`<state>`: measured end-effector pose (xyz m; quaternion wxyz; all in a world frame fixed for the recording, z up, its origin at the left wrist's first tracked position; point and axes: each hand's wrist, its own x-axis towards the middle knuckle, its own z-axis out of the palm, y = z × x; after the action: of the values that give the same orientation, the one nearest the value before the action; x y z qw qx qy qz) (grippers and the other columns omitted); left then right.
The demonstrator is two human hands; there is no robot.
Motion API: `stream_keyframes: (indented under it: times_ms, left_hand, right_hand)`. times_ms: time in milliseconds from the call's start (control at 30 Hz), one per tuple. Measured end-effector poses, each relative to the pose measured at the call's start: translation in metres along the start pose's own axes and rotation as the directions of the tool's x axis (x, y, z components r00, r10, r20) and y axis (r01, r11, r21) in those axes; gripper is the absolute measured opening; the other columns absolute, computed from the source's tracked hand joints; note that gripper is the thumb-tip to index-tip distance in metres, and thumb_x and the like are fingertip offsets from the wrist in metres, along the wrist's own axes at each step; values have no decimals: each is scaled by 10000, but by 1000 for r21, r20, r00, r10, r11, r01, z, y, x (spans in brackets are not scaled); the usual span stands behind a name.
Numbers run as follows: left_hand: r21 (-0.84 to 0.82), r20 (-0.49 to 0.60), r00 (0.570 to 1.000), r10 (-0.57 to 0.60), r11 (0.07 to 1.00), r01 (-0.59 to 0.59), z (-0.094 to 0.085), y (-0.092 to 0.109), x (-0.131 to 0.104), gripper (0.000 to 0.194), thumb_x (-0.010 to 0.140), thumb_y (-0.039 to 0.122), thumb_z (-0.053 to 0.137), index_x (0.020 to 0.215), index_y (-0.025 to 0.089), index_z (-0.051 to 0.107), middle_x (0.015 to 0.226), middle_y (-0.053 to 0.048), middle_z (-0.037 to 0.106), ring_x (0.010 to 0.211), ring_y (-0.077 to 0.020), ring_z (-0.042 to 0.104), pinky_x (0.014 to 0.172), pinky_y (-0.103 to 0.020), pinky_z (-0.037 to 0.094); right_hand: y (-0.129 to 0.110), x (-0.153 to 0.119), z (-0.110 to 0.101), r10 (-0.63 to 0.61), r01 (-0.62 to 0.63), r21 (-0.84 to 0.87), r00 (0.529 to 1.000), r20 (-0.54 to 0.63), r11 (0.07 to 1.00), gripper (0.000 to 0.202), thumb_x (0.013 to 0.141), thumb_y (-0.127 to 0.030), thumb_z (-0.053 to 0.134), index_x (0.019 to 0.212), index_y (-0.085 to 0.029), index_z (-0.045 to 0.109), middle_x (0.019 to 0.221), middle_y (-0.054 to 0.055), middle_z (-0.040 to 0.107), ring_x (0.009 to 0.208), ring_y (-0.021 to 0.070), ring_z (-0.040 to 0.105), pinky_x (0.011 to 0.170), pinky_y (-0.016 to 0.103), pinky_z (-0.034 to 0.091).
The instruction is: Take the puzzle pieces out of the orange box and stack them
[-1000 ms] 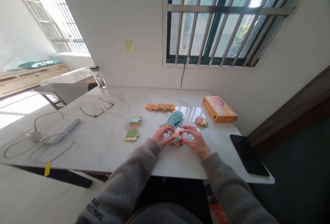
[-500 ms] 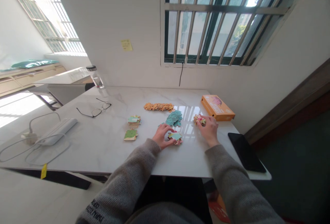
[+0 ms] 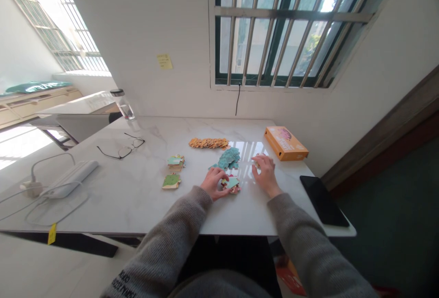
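Note:
My left hand (image 3: 214,183) curls around the left side of a small pile of pink and pale-green jigsaw puzzle pieces (image 3: 232,182), thumb at the near edge and fingers at the far edge. To its right, my right hand (image 3: 265,174) is closed over more puzzle pieces (image 3: 257,163), which show only in part between thumb and fingers. Just beyond my left hand lies a heap of teal puzzle pieces (image 3: 229,158). Behind that stretches a row of orange puzzle pieces (image 3: 208,143). Two stacks stand at the left, one light blue-green (image 3: 176,162) and one green (image 3: 171,181).
An orange box (image 3: 286,143) lies at the back right of the white table (image 3: 137,202), with a black tablet (image 3: 324,201) along the right edge. Eyeglasses (image 3: 125,151), a white power strip (image 3: 70,179) with cables and a clear bottle (image 3: 124,105) are on the left.
My right hand has shifted left, toward the left hand, and covers more of its puzzle pieces. The left hand stays at its pile. The whole view has moved slightly.

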<state>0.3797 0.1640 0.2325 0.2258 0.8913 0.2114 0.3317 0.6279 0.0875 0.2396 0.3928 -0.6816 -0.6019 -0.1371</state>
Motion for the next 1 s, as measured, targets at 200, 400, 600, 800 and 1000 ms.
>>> stream_keyframes:
  times_ms: [200,400,600,800,1000]
  left_hand:
    - [-29,18,1000,21,999,-20,0,-3,1,252,666,225,722,891,227,607,962,-58,620,959,-264,536,922,-436,445]
    - [-41,32,999,42,998,-41,-2,0,1,241,664,165,681,885,219,599,976,-59,625,964,-252,556,924,-424,458]
    - [7,-1,999,40,999,-40,-4,2,-1,307,657,172,683,951,228,609,1021,-66,601,988,-263,534,939,-432,456]
    - [-4,-15,996,85,996,-85,-9,4,0,316,646,143,658,944,221,584,1042,-70,607,995,-259,533,954,-428,449]
    - [10,-58,992,111,994,-110,-8,6,1,387,583,84,650,933,222,561,1030,-69,620,981,-262,529,944,-425,458]
  right_hand:
    - [-48,-17,1,-300,206,384,933,202,900,191,898,-169,550,1020,-243,678,1017,70,649,1028,244,564,928,435,467]
    - [-53,-18,-3,-367,229,457,899,239,860,209,852,-197,658,1058,-231,661,1056,78,653,1046,248,562,945,458,495]
    - [-50,-19,-5,-395,277,425,892,221,862,281,861,-247,700,1139,-247,665,1060,83,645,1048,255,557,911,461,524]
    - [-51,-18,-8,-416,329,413,899,139,849,315,882,-273,682,1196,-274,657,1094,83,664,1054,265,572,916,487,520]
    - [-55,-18,-8,-398,310,444,910,118,840,330,883,-299,674,1210,-281,640,1095,81,666,1059,267,576,925,477,517]
